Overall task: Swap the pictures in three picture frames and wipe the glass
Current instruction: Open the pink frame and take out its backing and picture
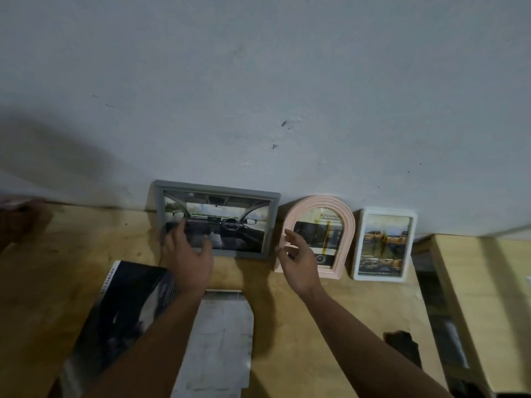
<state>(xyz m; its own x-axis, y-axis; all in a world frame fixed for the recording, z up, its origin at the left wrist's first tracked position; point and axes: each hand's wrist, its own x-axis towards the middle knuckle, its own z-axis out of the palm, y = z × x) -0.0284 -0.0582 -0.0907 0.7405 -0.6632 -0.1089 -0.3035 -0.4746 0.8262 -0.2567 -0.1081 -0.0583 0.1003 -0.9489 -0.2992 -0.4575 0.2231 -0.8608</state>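
Three picture frames lean against the wall at the back of a wooden table point(344, 305). The grey landscape frame point(218, 188) on the left shows a car interior. A pink arched frame point(347, 225) stands in the middle and a white upright frame point(413, 242) on the right, both with yellowish streaks on the glass. My left hand point(188, 257) reaches with spread fingers to the grey frame's lower left corner and overlaps it. My right hand point(298, 261) hovers with relaxed fingers just in front of the pink frame's left edge, holding nothing.
A dark glossy magazine point(123, 314) lies at the front left under my left forearm. A grey cut sheet point(221, 340) lies between my arms. A small dark object point(402, 347) sits at the right front. A second, paler surface point(471, 297) adjoins on the right.
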